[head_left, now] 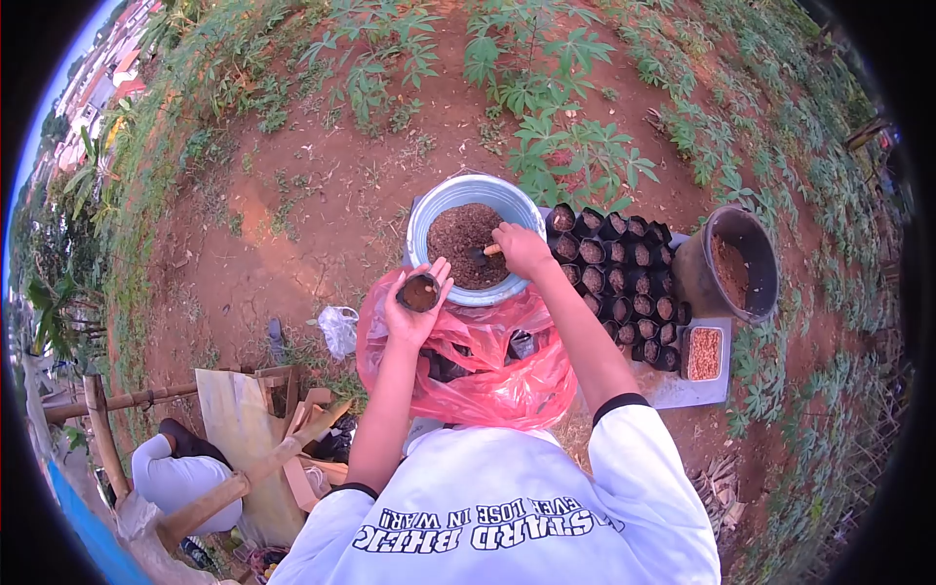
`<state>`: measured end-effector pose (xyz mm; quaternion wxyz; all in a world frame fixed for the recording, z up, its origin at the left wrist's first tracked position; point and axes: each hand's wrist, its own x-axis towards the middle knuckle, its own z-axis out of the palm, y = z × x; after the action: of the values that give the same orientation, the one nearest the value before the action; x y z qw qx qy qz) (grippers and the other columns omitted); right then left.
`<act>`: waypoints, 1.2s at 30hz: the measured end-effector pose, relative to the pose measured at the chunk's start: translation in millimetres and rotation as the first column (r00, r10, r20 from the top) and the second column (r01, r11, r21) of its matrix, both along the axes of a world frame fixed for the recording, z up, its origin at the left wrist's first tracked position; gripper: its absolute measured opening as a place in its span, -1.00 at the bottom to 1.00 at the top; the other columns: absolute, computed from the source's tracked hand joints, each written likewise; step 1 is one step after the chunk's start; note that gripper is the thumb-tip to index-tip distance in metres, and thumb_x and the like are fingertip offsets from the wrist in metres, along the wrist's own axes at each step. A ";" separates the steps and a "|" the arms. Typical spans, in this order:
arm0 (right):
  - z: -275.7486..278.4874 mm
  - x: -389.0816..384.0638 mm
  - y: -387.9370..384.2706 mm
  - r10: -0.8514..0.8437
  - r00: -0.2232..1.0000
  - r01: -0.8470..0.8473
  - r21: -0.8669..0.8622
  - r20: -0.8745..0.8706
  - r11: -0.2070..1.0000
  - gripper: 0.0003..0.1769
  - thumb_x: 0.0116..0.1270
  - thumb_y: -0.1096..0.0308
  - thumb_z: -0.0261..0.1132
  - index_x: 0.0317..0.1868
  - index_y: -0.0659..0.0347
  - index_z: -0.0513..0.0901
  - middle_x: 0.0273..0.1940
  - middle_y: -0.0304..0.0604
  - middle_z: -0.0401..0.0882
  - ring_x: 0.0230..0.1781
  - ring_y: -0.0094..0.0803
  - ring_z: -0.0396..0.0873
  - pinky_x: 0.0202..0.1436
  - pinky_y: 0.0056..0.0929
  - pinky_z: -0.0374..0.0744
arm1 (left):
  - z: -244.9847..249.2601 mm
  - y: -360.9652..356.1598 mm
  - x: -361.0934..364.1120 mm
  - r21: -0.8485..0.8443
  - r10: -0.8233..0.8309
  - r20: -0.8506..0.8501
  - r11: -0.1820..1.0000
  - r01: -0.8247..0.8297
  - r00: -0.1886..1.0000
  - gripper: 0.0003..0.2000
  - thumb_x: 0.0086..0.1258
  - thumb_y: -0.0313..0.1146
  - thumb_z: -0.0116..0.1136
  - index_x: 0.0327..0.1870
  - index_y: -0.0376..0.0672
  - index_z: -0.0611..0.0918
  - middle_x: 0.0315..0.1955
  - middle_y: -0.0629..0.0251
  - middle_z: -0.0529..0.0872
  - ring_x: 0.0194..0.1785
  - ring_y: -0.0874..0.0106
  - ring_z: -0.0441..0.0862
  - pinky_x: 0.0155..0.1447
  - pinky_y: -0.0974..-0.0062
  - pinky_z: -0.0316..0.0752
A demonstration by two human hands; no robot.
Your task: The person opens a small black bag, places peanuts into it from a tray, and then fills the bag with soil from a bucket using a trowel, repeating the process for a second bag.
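In my left hand point(402, 320) is a small black seedling bag point(419, 292), its open mouth facing up with brown soil inside. My right hand point(525, 253) is closed around the wooden handle of a small trowel point(492, 250), whose dark blade touches the soil point(460, 232). This dark, crumbly soil lies in a light blue bucket point(514, 197) in front of me. The left hand is just outside the bucket's near left rim. Below the bucket, a crumpled pink plastic bag point(512, 390) spreads between my arms, with black pieces showing inside it.
Rows of filled black seedling bags point(617, 281) stand right of the bucket. Beside them are a dark bucket point(694, 273) of reddish soil and a container of orange-brown grains point(703, 353). A clear plastic bag point(338, 331) lies left. Another person point(185, 478) is behind bamboo poles point(244, 481).
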<state>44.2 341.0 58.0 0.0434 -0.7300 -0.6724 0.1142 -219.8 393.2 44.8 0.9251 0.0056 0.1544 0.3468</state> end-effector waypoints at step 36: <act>-1.8 12.9 4.8 -0.019 0.988 0.015 -0.031 -0.155 0.999 -0.78 0.13 0.61 0.29 -0.18 0.23 0.59 -0.11 0.03 0.65 0.03 0.01 0.62 0.10 -0.11 0.57 | -1.6 0.1 -0.5 0.036 0.008 -0.046 0.999 -0.007 0.999 -0.46 0.53 -0.05 -0.04 0.19 -0.45 0.50 0.46 -0.29 0.29 0.58 -0.08 0.18 0.59 -0.04 0.20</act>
<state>57.1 345.8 56.2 0.0859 -0.7251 -0.6591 0.1804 -220.3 393.3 43.2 0.9198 0.0297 0.1693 0.3527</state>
